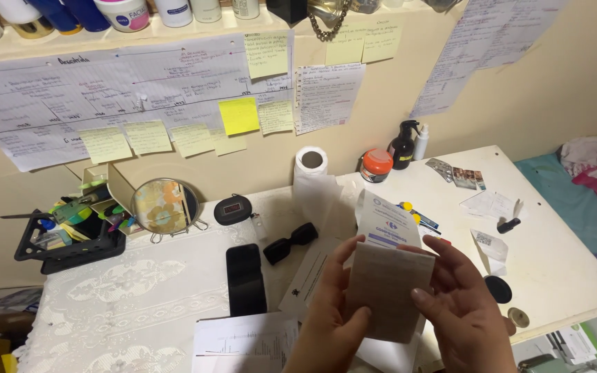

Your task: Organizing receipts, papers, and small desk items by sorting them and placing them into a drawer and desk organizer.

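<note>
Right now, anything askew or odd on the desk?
Mostly clutter. A paper towel roll trails loose sheet across the desk. Both hands, left hand and right hand, hold a brown paper slip.

Two bare hands hold a brown paper slip [387,290] upright above a cluttered white worktop [561,269]: the left hand [329,324] grips its left edge, the right hand [461,311] its right. Behind it stands a white printed leaflet [386,222]; a black phone [245,278] lies just left.
</note>
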